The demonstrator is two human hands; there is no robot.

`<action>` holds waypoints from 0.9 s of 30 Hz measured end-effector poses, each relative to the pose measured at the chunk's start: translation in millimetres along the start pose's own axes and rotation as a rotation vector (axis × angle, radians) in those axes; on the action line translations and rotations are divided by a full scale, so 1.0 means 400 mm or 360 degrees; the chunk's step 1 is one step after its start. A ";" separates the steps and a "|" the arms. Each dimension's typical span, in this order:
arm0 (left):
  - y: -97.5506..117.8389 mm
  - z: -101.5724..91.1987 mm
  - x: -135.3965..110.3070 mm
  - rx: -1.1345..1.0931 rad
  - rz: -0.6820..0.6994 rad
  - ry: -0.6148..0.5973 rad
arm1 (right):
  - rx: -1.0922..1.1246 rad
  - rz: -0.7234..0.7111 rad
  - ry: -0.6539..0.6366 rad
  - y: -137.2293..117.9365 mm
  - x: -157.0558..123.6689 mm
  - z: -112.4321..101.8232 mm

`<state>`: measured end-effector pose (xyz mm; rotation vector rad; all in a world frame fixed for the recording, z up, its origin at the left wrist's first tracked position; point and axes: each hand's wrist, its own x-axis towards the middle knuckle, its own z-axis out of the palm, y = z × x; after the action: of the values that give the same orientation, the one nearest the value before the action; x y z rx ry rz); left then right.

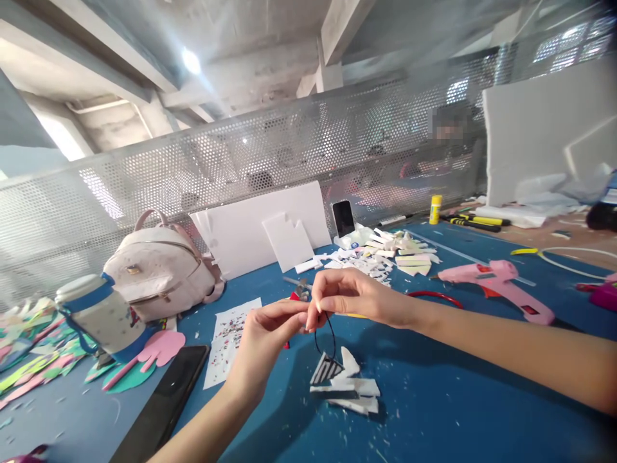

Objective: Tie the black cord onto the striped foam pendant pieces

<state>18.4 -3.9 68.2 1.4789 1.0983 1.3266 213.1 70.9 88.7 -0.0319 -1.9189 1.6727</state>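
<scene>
My left hand (270, 331) and my right hand (354, 297) meet above the blue table, thumbs and forefingers pinched together. Between them they hold a thin black cord (333, 334), which hangs down in a loop. At the loop's lower end is a small grey piece with dark stripes (326, 370); whether it rests on the table I cannot tell. Right beside it lie several white foam scraps (354, 388). Behind my fingers, a small red thing is partly hidden.
To the right lies a pink glue gun (501, 283); a yellow glue stick (435, 209) stands behind it. Foam offcuts (371, 254) are heaped at the back. On the left are a bottle (101, 315), a backpack (159, 270), a black phone (166, 399) and a speckled paper sheet (214, 366).
</scene>
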 end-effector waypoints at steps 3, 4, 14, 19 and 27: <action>0.000 0.004 0.003 -0.0019 0.0068 0.0063 | 0.0009 0.0001 0.0053 0.006 -0.001 0.006; 0.000 0.005 0.004 -0.0031 0.0074 0.0080 | 0.0009 0.0001 0.0066 0.008 -0.002 0.008; 0.000 -0.001 0.005 -0.0237 0.0064 0.0186 | -0.0077 0.0033 0.0328 0.010 -0.007 0.016; 0.014 -0.007 0.000 -0.0406 0.0087 0.0157 | -0.0198 0.0080 0.0568 0.012 -0.006 0.004; 0.022 -0.002 0.002 -0.0408 0.0082 0.0221 | -0.0216 0.0125 0.0597 -0.003 0.001 0.020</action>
<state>18.2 -5.5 77.0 1.2488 0.9404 1.5626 209.4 63.7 89.6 -0.4477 -1.7555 1.4593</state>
